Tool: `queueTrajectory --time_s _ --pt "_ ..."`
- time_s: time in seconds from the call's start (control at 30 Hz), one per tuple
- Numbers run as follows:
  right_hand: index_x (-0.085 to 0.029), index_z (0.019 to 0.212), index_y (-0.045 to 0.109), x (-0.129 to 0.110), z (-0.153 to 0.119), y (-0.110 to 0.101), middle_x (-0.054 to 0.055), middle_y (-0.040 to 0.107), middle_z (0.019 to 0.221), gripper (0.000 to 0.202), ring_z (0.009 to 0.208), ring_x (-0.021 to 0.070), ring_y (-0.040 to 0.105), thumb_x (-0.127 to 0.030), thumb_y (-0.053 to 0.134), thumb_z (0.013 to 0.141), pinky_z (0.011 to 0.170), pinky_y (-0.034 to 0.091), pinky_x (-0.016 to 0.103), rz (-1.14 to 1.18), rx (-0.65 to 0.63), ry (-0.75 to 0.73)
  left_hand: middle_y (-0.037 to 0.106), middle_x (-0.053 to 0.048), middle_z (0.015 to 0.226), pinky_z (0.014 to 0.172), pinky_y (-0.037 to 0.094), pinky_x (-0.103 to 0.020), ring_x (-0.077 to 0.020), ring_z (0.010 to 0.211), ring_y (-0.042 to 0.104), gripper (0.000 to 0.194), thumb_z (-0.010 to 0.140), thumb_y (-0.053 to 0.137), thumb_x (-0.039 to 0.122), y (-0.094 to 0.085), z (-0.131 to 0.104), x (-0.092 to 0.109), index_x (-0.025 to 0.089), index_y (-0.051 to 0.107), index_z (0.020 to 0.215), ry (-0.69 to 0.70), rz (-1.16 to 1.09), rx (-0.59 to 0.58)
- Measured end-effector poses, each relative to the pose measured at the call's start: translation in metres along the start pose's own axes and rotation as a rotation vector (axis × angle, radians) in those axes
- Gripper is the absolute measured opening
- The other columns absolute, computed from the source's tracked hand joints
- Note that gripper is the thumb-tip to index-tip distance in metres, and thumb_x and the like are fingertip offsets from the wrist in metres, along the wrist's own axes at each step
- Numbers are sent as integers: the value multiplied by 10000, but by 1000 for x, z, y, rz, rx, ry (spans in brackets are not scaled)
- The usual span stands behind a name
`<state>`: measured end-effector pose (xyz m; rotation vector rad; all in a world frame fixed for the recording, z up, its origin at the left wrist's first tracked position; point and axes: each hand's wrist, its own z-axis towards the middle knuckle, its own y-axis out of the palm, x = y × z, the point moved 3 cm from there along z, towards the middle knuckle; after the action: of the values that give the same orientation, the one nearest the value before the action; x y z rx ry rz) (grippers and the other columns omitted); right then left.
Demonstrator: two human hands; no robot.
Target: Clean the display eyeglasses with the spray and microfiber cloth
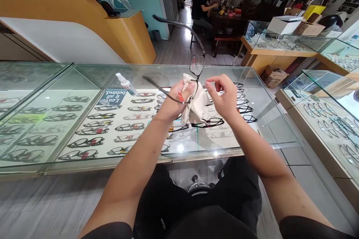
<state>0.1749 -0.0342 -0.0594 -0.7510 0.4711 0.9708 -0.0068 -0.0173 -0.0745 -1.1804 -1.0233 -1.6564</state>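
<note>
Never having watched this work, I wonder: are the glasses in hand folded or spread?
Spread: the glasses in the left hand have both side arms standing out, well apart from each other.

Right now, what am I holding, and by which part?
Your left hand holds the glasses around the lower lens, with a pale cloth bunched there. Your right hand, beside the cloth, holds nothing that I can see.

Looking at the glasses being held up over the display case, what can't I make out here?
All in the head view:
- Held glasses, second lens: covered by the pale cloth and left hand.
- Red tag: any print is too small to read.
- Spray bottle: label's fine print too small.
- Display case: some frames hidden behind the left forearm.
</note>
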Motion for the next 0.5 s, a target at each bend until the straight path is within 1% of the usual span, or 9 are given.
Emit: queueTrajectory --time_s 0.07,0.1,0.17,0.27,0.37,0.43,0.5 --pt "-282 1202 836 0 -1 1 40 627 799 329 816 216 531 -449 563 1127 830 360 397 -316 -38 -202 706 -31 909 698 497 -251 -149 747 597 489 851 899 604 -3 1 -1 192 700 1023 -51 -50 -35" --pt "-290 1254 831 0 -2 2 40 619 778 344 813 217 527 -416 532 1144 820 333 400 -432 -64 -276 700 -23 901 704 503 -250 -146 745 601 506 813 937 579 -4 2 -1 190 699 1032 -77 -71 -53" --pt "-299 1311 821 2 -3 5 33 602 742 368 796 213 513 -380 495 1163 799 292 404 -572 -90 -373 688 -12 884 695 496 -246 -139 742 601 521 777 974 547 -4 2 0 186 703 1037 -100 -87 -75" --pt "-305 1360 800 4 -3 6 26 608 747 374 789 203 494 -347 484 1166 801 275 410 -631 -114 -453 643 -9 813 620 422 -257 -129 679 537 495 842 910 610 -4 0 5 186 689 970 -71 -41 -68" --pt "-327 1355 800 6 -1 6 23 610 750 403 787 197 475 -285 448 1165 810 274 417 -641 -143 -464 530 4 690 554 307 -284 -114 594 409 545 908 811 694 -5 -2 8 195 612 814 -49 84 -61" --pt "-353 1310 819 6 1 4 20 595 728 405 776 196 458 -302 442 1172 813 273 422 -633 -137 -456 472 10 645 532 260 -291 -107 566 359 590 933 770 715 -6 -3 8 200 556 741 -50 148 -73" --pt "-375 1247 841 5 2 2 19 578 701 403 764 197 441 -357 444 1180 818 274 428 -616 -129 -440 486 3 631 519 272 -288 -108 551 377 616 939 747 737 -6 -3 7 199 550 711 -81 140 -112"
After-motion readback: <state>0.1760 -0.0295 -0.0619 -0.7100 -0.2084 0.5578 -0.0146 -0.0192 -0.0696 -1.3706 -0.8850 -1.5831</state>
